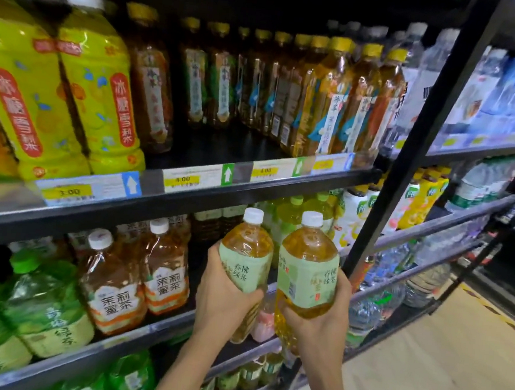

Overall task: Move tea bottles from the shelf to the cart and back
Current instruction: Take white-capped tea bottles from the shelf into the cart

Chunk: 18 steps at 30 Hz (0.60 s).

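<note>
I hold two large green-tea bottles upright in front of the middle shelf, side by side. My left hand (224, 298) grips the left bottle (247, 256), which has a white cap and a pale green label. My right hand (316, 326) grips the right bottle (307, 272) of the same kind from below and behind. Both bottles hang just in front of the shelf edge (174, 325). No cart is in view.
Two jasmine tea bottles (134, 280) stand left of my hands, green-labelled bottles (34, 308) further left. The upper shelf (187, 188) carries yellow pear drinks and amber tea bottles. A black upright post (412, 140) divides off water bottles at right. Wooden floor (437, 369) lies at lower right.
</note>
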### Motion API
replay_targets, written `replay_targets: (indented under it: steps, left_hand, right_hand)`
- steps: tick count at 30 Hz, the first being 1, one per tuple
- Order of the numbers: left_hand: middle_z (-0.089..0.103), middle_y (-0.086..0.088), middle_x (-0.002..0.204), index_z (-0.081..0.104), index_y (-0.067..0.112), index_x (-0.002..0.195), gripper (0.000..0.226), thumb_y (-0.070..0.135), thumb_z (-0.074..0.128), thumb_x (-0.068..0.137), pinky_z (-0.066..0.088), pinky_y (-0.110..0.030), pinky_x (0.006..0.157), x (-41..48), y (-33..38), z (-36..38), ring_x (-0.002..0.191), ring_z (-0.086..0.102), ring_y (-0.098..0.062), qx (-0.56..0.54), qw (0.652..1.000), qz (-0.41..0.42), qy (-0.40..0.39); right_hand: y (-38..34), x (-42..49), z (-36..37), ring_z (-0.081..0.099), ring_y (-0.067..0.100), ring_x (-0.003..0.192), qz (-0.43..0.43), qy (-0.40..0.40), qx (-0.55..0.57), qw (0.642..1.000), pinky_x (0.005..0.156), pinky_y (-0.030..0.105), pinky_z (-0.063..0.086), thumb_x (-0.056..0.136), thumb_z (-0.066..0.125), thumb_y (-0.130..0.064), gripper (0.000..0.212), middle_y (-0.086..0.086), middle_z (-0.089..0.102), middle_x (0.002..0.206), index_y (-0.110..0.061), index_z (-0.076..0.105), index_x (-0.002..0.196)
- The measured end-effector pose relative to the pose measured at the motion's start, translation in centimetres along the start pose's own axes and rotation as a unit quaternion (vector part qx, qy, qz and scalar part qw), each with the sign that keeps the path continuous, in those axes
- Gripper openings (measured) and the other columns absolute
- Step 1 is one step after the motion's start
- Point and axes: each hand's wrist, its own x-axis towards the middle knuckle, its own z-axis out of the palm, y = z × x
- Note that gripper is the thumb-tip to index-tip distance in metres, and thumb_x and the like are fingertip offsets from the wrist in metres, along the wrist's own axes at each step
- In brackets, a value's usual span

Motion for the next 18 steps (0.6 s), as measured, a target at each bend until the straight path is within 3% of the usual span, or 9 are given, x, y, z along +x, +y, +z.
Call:
replay_targets:
  steps: [4, 6, 9, 15, 18]
  left_hand:
    - [0.060, 0.013, 0.117, 0.035, 0.034, 0.136, 0.102, 0.025, 0.094, 0.054, 0.055, -0.038, 0.088, 0.5, -0.7, 0.8, 0.108, 0.059, -0.012, -0.005, 1.000, -0.005, 0.024]
    - [0.059, 0.012, 0.117, 0.035, 0.034, 0.137, 0.102, 0.022, 0.093, 0.054, 0.053, -0.037, 0.088, 0.7, -1.1, 1.1, 0.109, 0.058, -0.012, -0.002, 0.999, -0.008, 0.038]
    - [0.059, 0.011, 0.121, 0.033, 0.036, 0.137, 0.103, 0.020, 0.093, 0.054, 0.053, -0.041, 0.093, 0.9, -1.5, 1.5, 0.112, 0.057, -0.013, -0.002, 0.998, -0.018, 0.063]
    - [0.057, 0.013, 0.119, 0.033, 0.040, 0.133, 0.101, 0.023, 0.093, 0.055, 0.053, -0.046, 0.095, 1.0, -1.8, 3.1, 0.112, 0.057, -0.010, 0.004, 0.990, -0.036, 0.135]
    - [0.059, 0.013, 0.121, 0.035, 0.038, 0.135, 0.102, 0.027, 0.095, 0.054, 0.053, -0.046, 0.095, 1.1, -1.8, 4.1, 0.113, 0.058, -0.010, -0.001, 0.984, -0.046, 0.171]
  right_hand:
    - [1.5, 1.3, 1.0, 0.052, -0.018, 0.106, -0.002, -0.026, -0.006, 1.000, 0.082, 0.005, 0.049, 0.058, 0.093, -0.004, 0.095, -0.029, 0.054, 0.115, -0.044, 0.040, 0.126]
    - [2.4, 1.7, 1.4, 0.053, -0.004, 0.114, 0.003, -0.034, -0.020, 0.999, 0.090, 0.019, 0.052, 0.055, 0.095, -0.019, 0.097, -0.023, 0.055, 0.120, -0.049, 0.040, 0.128]
    - [3.8, 2.5, 1.8, 0.051, 0.016, 0.118, 0.002, -0.042, -0.053, 0.998, 0.096, 0.043, 0.050, 0.048, 0.089, -0.040, 0.101, -0.009, 0.053, 0.122, -0.040, 0.039, 0.137]
    - [5.3, 4.6, 2.9, 0.051, 0.014, 0.122, 0.013, -0.083, -0.005, 0.996, 0.103, 0.045, 0.047, 0.051, 0.095, -0.022, 0.103, -0.008, 0.053, 0.128, -0.035, 0.042, 0.137]
    - [6.0, 5.7, 3.2, 0.049, 0.015, 0.121, 0.008, -0.116, 0.012, 0.993, 0.100, 0.042, 0.046, 0.051, 0.094, -0.026, 0.105, -0.017, 0.051, 0.122, -0.039, 0.039, 0.140]
